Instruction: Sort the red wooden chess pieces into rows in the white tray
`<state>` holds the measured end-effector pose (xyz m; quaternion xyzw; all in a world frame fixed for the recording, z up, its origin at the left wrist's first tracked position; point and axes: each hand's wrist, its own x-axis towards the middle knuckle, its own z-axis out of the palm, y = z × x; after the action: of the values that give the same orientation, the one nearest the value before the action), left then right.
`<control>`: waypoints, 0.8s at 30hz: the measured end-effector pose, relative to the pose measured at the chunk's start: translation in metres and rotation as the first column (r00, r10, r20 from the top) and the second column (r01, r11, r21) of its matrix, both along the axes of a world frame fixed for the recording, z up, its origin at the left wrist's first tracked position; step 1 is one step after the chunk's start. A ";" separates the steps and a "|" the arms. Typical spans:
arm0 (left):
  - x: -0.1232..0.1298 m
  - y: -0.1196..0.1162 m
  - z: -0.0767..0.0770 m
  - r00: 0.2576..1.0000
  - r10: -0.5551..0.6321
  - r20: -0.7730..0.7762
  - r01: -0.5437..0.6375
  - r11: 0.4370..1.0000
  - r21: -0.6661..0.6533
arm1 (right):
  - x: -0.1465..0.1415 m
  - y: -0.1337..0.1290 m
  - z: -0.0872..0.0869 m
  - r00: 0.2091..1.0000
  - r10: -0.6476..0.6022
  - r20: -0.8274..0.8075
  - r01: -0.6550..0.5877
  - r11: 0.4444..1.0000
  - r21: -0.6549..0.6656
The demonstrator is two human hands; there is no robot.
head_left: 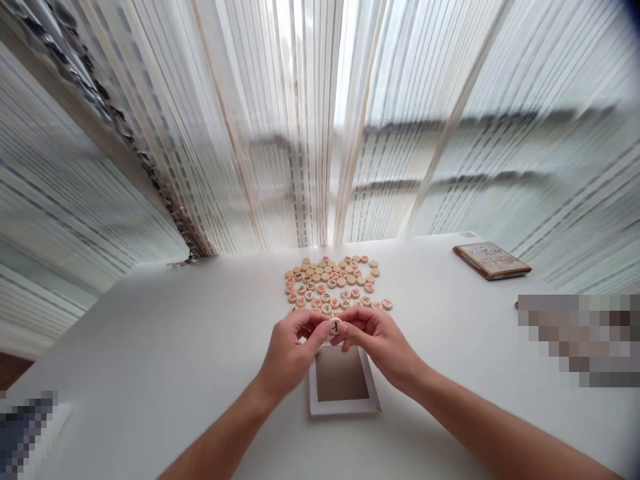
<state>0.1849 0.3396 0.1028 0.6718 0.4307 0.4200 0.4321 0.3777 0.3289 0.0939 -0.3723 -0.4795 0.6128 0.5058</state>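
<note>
- Left hand (290,350): thumb and fingers closed on one edge of a round piece (335,326), black character showing
- Right hand (385,343): pinches the same piece from its opposite edge
- Piece is between the hands, near the far end of an open tray (345,407)
- Other discs (332,283), red-marked, black-marked or plain, grouped beyond on white table (200,353)
- Flat printed box (493,259) well apart, right

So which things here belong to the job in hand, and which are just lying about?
Likely in the job:
xiangqi piece, held by left hand and right hand
loose xiangqi pieces beyond the hands
open shallow box by the hands

Likely just around:
flat printed case, far right, untouched, possibly related
striped curtains
</note>
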 end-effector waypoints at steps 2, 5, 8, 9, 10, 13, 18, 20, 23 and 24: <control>-0.001 -0.004 -0.002 1.000 -0.002 0.024 0.002 1.000 -0.017 | 0.001 -0.005 0.000 1.000 -0.002 0.002 0.002 1.000 -0.009; -0.005 -0.012 -0.005 0.999 -0.033 0.040 0.034 0.999 -0.014 | 0.001 -0.012 0.000 1.000 0.001 0.020 0.000 1.000 -0.023; -0.009 -0.020 -0.003 0.999 -0.047 -0.012 0.048 0.997 0.068 | -0.001 -0.018 0.002 0.998 -0.008 0.055 0.007 1.000 0.028; -0.009 -0.022 -0.002 0.999 -0.041 -0.025 0.043 0.995 0.092 | -0.002 -0.020 0.002 0.998 -0.017 0.065 0.015 0.999 0.042; -0.009 -0.024 -0.001 0.999 -0.035 -0.032 0.039 0.993 0.110 | -0.003 -0.021 0.003 0.997 -0.026 0.075 0.023 0.999 0.047; -0.007 -0.027 -0.001 0.999 -0.011 -0.037 0.017 0.988 0.151 | -0.003 -0.023 0.004 0.993 -0.054 0.105 0.052 0.998 0.029; -0.005 -0.028 -0.005 1.000 -0.009 -0.012 0.011 0.994 0.113 | -0.003 -0.019 0.004 0.997 -0.029 0.077 0.034 0.997 -0.068; -0.005 -0.027 -0.006 1.000 -0.010 0.028 0.008 0.998 0.058 | -0.003 -0.017 0.004 0.998 -0.007 0.063 0.013 0.996 -0.094; -0.006 -0.027 -0.005 0.996 0.003 0.094 0.001 0.999 -0.037 | -0.002 -0.016 0.003 0.998 0.027 0.049 -0.021 0.993 -0.120; -0.006 -0.027 -0.005 0.994 0.007 0.111 0.000 0.998 -0.063 | -0.002 -0.016 0.003 0.998 0.033 0.046 -0.027 0.992 -0.127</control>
<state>0.1793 0.3129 0.0982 0.6327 0.4202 0.4435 0.4758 0.3760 0.3125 0.0966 -0.4107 -0.4574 0.6405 0.4603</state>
